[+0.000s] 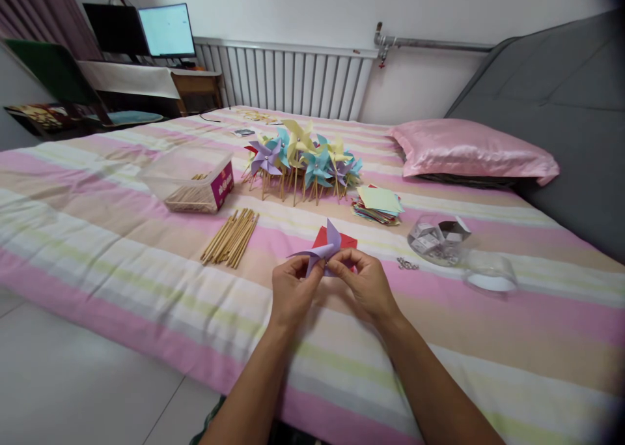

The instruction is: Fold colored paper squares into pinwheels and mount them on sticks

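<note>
Between my two hands is a purple paper pinwheel (333, 238), its blades folded toward the centre. My left hand (296, 287) pinches it near the middle from the left. From the right, my right hand (365, 281) grips it with thumb and fingertips at the same centre. Whatever small piece sits under the fingertips is mostly hidden. Just behind the pinwheel, a red paper square (347, 240) lies on the bed, partly covered. A small heap of metal pins or fasteners (407, 263) lies to the right of my right hand.
Finished pinwheels on sticks (303, 155) stand farther back. Loose sticks (232, 238) and a plastic box (188, 187) of sticks lie left. Right are a paper stack (378, 200), a clear tub (436, 242) with packets, its lid (489, 277) and a pink pillow (473, 146).
</note>
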`<action>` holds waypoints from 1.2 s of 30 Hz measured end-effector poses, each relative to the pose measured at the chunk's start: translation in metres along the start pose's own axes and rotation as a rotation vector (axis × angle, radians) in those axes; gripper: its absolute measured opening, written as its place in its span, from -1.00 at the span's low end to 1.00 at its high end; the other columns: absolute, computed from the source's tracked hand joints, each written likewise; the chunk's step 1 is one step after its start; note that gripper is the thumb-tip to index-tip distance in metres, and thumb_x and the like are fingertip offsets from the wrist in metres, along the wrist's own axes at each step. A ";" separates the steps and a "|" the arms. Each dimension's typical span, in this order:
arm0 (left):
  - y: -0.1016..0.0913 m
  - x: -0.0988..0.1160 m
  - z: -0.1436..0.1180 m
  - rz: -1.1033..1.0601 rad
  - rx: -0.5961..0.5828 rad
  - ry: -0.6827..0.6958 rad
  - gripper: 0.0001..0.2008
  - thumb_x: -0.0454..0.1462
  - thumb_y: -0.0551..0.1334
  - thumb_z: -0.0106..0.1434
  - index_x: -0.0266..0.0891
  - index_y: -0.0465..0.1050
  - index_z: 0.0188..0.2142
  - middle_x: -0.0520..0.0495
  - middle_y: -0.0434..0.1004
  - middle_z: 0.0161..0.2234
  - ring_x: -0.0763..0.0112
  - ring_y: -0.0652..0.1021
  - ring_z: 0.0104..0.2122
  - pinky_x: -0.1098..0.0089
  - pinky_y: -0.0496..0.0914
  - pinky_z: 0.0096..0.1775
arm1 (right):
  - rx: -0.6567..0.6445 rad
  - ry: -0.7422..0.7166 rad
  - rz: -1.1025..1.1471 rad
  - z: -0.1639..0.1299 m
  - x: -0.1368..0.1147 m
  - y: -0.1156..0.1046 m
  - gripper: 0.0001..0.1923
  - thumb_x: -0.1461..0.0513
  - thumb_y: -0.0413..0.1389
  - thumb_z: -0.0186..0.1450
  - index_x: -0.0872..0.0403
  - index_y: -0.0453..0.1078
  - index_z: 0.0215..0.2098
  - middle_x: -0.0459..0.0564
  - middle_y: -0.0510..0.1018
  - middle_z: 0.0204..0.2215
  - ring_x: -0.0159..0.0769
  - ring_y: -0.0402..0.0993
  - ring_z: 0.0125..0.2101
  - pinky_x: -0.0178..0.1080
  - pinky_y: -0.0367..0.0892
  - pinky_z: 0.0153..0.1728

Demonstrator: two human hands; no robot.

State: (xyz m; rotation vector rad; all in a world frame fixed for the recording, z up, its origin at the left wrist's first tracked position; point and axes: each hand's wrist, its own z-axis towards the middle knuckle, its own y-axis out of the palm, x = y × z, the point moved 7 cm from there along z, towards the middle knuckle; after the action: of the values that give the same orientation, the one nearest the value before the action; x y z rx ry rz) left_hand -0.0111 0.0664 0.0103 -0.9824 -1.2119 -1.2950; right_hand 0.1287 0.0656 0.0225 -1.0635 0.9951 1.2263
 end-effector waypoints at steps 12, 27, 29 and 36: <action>0.000 0.012 -0.002 0.122 0.047 0.110 -0.88 -0.28 0.29 0.04 -0.31 0.53 -0.53 0.01 0.50 -0.60 0.48 0.45 -0.57 0.48 0.33 -0.48 | 0.050 -0.012 0.118 -0.001 0.002 0.000 -0.75 0.15 0.24 0.09 0.05 0.25 -0.43 -0.16 0.39 -0.53 -0.39 0.32 -0.46 -0.31 0.26 -0.39; 0.004 0.002 -0.002 0.100 -0.004 0.060 -0.84 -0.24 0.27 0.07 -0.33 0.51 -0.52 0.02 0.46 -0.58 0.51 0.42 -0.55 0.51 0.30 -0.48 | -0.050 0.128 0.332 -0.001 0.013 0.006 -0.78 0.17 0.27 0.08 0.10 0.51 -0.31 -0.01 0.58 -0.36 -0.26 0.46 -0.33 -0.20 0.32 -0.20; 0.004 0.002 -0.002 0.098 -0.005 0.064 -0.84 -0.25 0.27 0.07 -0.33 0.51 -0.52 0.02 0.47 -0.57 0.50 0.43 -0.55 0.51 0.31 -0.48 | -0.049 0.140 0.346 -0.001 0.014 0.006 -0.78 0.17 0.27 0.08 0.09 0.52 -0.32 -0.01 0.59 -0.37 -0.26 0.46 -0.33 -0.20 0.32 -0.20; 0.004 0.000 -0.005 0.141 -0.002 0.067 -0.85 -0.26 0.26 0.09 -0.32 0.54 -0.47 0.00 0.53 -0.55 0.47 0.47 -0.54 0.50 0.33 -0.48 | -0.023 0.163 0.352 -0.001 0.015 0.006 -0.80 0.16 0.29 0.04 0.10 0.52 -0.39 -0.04 0.59 -0.43 -0.30 0.46 -0.39 -0.23 0.31 -0.26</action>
State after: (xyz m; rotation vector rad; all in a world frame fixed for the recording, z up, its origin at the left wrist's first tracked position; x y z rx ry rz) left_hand -0.0065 0.0620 0.0098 -1.0003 -1.0714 -1.2092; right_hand 0.1243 0.0681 0.0069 -1.0465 1.3381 1.4531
